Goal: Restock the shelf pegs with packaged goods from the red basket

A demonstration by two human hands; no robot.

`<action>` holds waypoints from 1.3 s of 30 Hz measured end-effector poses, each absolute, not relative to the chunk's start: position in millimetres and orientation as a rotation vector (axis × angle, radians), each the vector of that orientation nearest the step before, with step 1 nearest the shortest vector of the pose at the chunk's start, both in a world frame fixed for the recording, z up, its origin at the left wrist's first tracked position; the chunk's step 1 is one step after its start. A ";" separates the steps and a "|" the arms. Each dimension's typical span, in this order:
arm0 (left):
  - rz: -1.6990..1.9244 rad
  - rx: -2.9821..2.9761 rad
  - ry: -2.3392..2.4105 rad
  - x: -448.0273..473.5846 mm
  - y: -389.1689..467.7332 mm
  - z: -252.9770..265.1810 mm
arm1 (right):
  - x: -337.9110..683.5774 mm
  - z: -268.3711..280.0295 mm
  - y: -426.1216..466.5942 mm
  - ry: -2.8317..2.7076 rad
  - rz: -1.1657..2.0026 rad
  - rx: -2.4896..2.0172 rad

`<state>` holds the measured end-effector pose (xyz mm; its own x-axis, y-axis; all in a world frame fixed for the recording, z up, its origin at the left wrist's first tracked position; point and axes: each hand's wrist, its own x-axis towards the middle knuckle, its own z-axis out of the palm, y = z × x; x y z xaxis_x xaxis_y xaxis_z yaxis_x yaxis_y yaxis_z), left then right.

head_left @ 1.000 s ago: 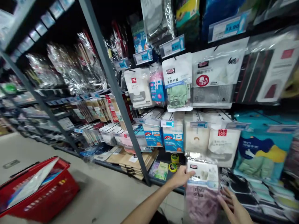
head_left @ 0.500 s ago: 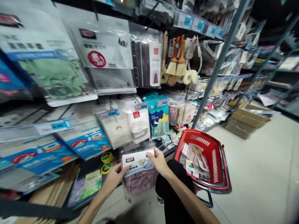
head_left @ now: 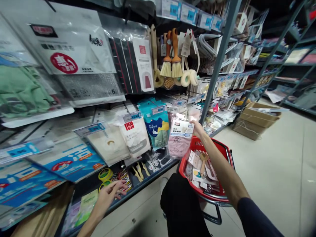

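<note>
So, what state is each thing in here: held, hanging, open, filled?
Right hand: closed on the pink packet's upper corner
Pink packet: held upright
Left hand: empty, fingers extended
Red basket: open-topped, partly filled
Orange-handled brushes: hanging, bristles down
Teal packet: hanging
Cardboard box: standing on the floor

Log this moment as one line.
right hand: grips pink package by top corner | left hand: empty, near yellow round items | red basket: holds packaged goods
</note>
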<state>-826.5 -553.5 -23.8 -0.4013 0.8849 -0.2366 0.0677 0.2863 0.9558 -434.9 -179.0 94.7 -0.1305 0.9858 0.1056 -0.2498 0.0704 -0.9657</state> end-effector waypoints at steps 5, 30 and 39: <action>1.100 0.909 1.711 -815.8 -541.7 -29.2 | -453.4 94.0 -128.3 -1.331 1.190 -0.931; 0.883 1.238 1.630 -773.0 -528.4 -21.8 | -522.0 110.1 -41.3 -1.286 0.981 -0.668; 0.849 1.315 1.632 -778.7 -532.0 -31.5 | -515.0 117.6 -45.4 -1.243 1.114 -0.626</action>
